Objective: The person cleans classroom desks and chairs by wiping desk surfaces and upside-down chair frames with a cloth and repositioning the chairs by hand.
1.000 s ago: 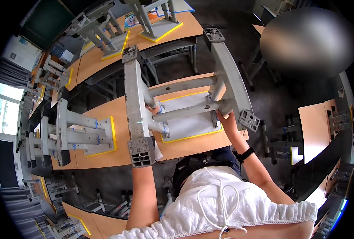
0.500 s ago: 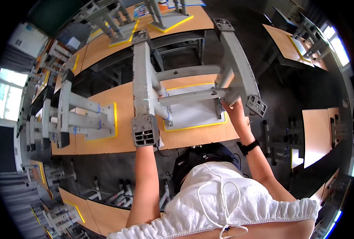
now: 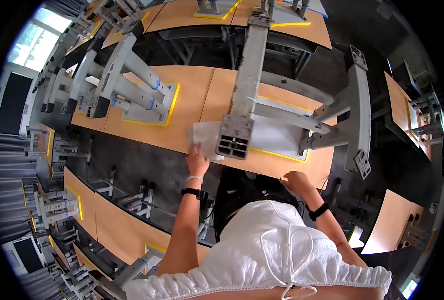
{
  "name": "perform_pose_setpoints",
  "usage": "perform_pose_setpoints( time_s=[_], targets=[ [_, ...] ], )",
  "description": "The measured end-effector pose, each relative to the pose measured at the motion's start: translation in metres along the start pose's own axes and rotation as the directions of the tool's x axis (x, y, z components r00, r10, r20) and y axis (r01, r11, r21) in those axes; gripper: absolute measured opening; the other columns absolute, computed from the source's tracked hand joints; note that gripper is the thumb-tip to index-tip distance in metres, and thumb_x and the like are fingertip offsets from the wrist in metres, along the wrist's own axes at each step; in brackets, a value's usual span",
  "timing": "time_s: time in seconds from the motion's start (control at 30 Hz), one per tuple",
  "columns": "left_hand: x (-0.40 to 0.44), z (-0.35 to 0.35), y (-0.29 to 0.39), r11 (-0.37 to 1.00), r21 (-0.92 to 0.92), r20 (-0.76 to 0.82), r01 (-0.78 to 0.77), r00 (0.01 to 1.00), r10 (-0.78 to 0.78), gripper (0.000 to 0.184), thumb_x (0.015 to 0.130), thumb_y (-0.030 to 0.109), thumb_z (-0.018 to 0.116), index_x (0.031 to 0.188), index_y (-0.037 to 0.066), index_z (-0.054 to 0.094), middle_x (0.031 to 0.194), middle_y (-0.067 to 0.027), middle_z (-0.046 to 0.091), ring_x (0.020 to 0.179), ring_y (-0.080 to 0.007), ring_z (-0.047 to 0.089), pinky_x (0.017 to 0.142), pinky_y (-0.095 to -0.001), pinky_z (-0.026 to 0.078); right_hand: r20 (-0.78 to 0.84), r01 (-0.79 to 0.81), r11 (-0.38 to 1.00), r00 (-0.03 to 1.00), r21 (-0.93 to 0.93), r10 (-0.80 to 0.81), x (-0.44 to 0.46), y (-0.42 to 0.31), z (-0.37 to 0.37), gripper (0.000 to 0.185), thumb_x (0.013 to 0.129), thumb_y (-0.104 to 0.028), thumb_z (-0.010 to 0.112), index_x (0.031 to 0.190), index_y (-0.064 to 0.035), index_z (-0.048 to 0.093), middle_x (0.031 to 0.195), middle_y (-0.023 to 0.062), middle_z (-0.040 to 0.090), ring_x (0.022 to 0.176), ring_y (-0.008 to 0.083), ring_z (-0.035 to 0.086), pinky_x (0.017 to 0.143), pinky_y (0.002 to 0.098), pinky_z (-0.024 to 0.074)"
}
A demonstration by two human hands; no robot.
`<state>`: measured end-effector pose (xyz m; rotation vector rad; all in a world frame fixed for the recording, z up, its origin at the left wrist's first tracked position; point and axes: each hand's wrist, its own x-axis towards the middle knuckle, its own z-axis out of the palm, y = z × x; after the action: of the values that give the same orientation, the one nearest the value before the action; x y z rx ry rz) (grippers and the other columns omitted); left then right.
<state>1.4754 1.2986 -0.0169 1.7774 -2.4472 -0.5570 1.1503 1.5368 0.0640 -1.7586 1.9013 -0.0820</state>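
My left hand (image 3: pixel 198 161) is at the front edge of the wooden desk (image 3: pixel 184 107), its fingertips on a white cloth (image 3: pixel 205 136) that lies flat there. Part of the cloth is behind a leg of the upturned stool (image 3: pixel 241 95). This stool has grey metal legs and stands legs up, its grey, yellow-edged seat (image 3: pixel 277 134) on the desk top. My right hand (image 3: pixel 299 183) is by the desk's front edge, right of the cloth and below the stool. Its fingers are curled in, and I see nothing in them.
Another upturned stool (image 3: pixel 149 102) rests on the same desk to the left. Behind is a row of desks (image 3: pixel 177 20) bearing more upturned stools. Further desks stand at the right (image 3: pixel 389 220) and at the lower left (image 3: pixel 114 227).
My view has turned left, so the stool appears further right. My left hand has come out from behind the stool leg onto the cloth. My right hand has left the stool and dropped to the desk edge.
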Motion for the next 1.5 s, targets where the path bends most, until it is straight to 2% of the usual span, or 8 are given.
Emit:
perform_pose_setpoints(
  time_s=[0.07, 0.33, 0.43, 0.6, 0.73, 0.83, 0.93, 1.5],
  targets=[
    [0.006, -0.013, 0.015, 0.977, 0.065, -0.160, -0.203, 0.964, 0.211, 0.061, 0.071, 0.017, 0.060, 0.128, 0.012, 0.037, 0.132, -0.0170, 0.033, 0.117, -0.0332, 0.037, 0.087, -0.0463, 0.038, 0.022, 0.121, 0.993, 0.992, -0.010, -0.121, 0.025, -0.026, -0.001, 0.028, 0.078, -0.032, 0.055, 0.077, -0.0048, 0.061, 0.076, 0.0145, 0.061, 0.075, 0.0310, 0.059, 0.066, 0.0405, 0.0473],
    [0.076, -0.008, -0.056, 0.934, -0.355, -0.013, 0.035, 0.999, -0.042, 0.022, 0.073, 0.022, 0.062, 0.083, 0.003, 0.058, 0.076, -0.0143, 0.060, 0.072, -0.0298, 0.058, 0.063, -0.0360, 0.045, -0.128, 0.288, 0.855, 0.957, 0.430, -0.258, 0.137, -0.113, 0.016, 0.027, 0.078, -0.027, 0.057, 0.095, -0.0062, 0.061, 0.089, 0.0123, 0.061, 0.086, 0.0290, 0.058, 0.077, 0.0377, 0.0454],
    [0.083, -0.014, -0.059, 0.919, -0.394, 0.048, -0.013, 0.998, 0.035, 0.024, 0.071, 0.024, 0.063, 0.079, 0.001, 0.058, 0.067, -0.0133, 0.058, 0.064, -0.0271, 0.058, 0.059, -0.0352, 0.045, 0.098, 0.203, 0.979, 0.974, 0.013, -0.203, 0.178, -0.152, 0.001, 0.026, 0.079, -0.027, 0.056, 0.094, -0.0067, 0.061, 0.088, 0.0119, 0.061, 0.085, 0.0289, 0.058, 0.075, 0.0385, 0.0453],
    [0.101, -0.007, -0.070, 0.852, -0.513, 0.187, -0.106, 0.955, 0.232, 0.027, 0.070, 0.025, 0.064, 0.079, 0.001, 0.058, 0.068, -0.0119, 0.058, 0.062, -0.0215, 0.056, 0.058, -0.0324, 0.044, -0.113, 0.253, 0.962, 0.964, 0.099, -0.242, 0.208, -0.163, 0.024, 0.021, 0.076, -0.026, 0.056, 0.078, -0.0050, 0.059, 0.075, 0.0147, 0.058, 0.075, 0.0326, 0.058, 0.066, 0.0422, 0.0454],
    [0.103, -0.013, -0.085, 0.773, -0.632, 0.174, -0.054, 0.962, 0.210, 0.022, 0.071, 0.021, 0.064, 0.076, 0.001, 0.056, 0.065, -0.0113, 0.057, 0.061, -0.0199, 0.055, 0.058, -0.0314, 0.043, 0.126, 0.116, 0.990, 0.984, 0.080, -0.125, 0.208, -0.172, 0.022, 0.031, 0.078, -0.024, 0.057, 0.104, -0.0083, 0.056, 0.103, 0.0129, 0.056, 0.096, 0.0293, 0.053, 0.080, 0.0383, 0.0436],
    [0.093, -0.029, -0.090, 0.800, -0.598, 0.206, -0.045, 0.956, 0.208, 0.019, 0.068, 0.016, 0.065, 0.071, 0.000, 0.054, 0.063, -0.0125, 0.054, 0.061, -0.0271, 0.053, 0.057, -0.0350, 0.042, -0.095, 0.256, 0.966, 0.961, -0.045, -0.260, 0.203, -0.169, 0.039, 0.048, 0.072, -0.025, 0.063, 0.115, -0.0109, 0.049, 0.123, 0.0125, 0.045, 0.108, 0.0290, 0.046, 0.086, 0.0388, 0.0417],
    [0.088, -0.020, -0.093, 0.842, -0.522, 0.118, -0.134, 0.967, 0.227, 0.018, 0.068, 0.014, 0.065, 0.070, 0.000, 0.054, 0.065, -0.0124, 0.055, 0.063, -0.0271, 0.053, 0.058, -0.0348, 0.042, 0.025, 0.236, 0.966, 0.972, -0.104, -0.235, 0.207, -0.162, 0.061, 0.066, 0.069, -0.026, 0.067, 0.127, -0.0153, 0.037, 0.136, 0.0117, 0.030, 0.119, 0.0297, 0.036, 0.092, 0.0407, 0.0371],
    [0.086, -0.028, -0.067, 0.722, -0.686, 0.006, -0.088, 0.992, 0.127, 0.017, 0.065, 0.006, 0.061, 0.072, 0.003, 0.046, 0.061, -0.0106, 0.048, 0.059, -0.0262, 0.051, 0.055, -0.0344, 0.041, -0.019, 0.176, 0.983, 0.984, -0.047, -0.177, 0.203, -0.169, 0.060, 0.065, 0.070, -0.026, 0.065, 0.127, -0.0124, 0.038, 0.138, 0.0128, 0.027, 0.122, 0.0291, 0.033, 0.096, 0.0413, 0.0336]
  ],
)
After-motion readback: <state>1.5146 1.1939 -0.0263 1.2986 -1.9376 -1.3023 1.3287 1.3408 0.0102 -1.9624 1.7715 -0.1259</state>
